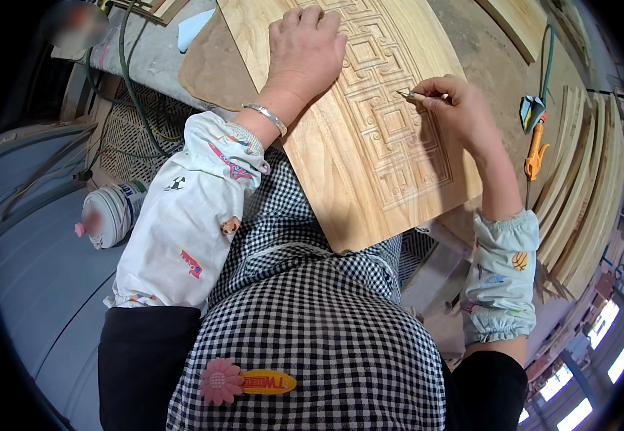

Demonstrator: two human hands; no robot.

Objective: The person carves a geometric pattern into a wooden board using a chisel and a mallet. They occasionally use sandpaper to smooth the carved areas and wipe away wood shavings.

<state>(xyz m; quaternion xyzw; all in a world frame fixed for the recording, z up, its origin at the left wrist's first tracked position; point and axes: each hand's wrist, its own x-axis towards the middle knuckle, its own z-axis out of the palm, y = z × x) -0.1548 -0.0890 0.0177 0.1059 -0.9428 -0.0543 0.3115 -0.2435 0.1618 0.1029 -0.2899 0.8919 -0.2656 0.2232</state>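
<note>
A pale wooden board (319, 179) with a carved geometric fretwork pattern (398, 123) lies aslant before me, its near corner at my checked apron. My left hand (307, 50) rests on top of the board, to the left of the carved band, fingers together and slightly bent. In my right hand (452, 104) is a small carving knife (416, 97), pinched between thumb and fingers near its slim pale handle. Its pointed metal tip meets or hovers just over the right side of the carving; I cannot tell which. The rest of the handle is hidden in the hand.
An orange air blow gun (535, 154) on a green hose hangs at the right, beside stacked curved wooden strips (578, 194). A white bucket (114, 212) stands low on the left. Dark hoses (126, 65) cross the far left, near a light blue scrap (195, 30).
</note>
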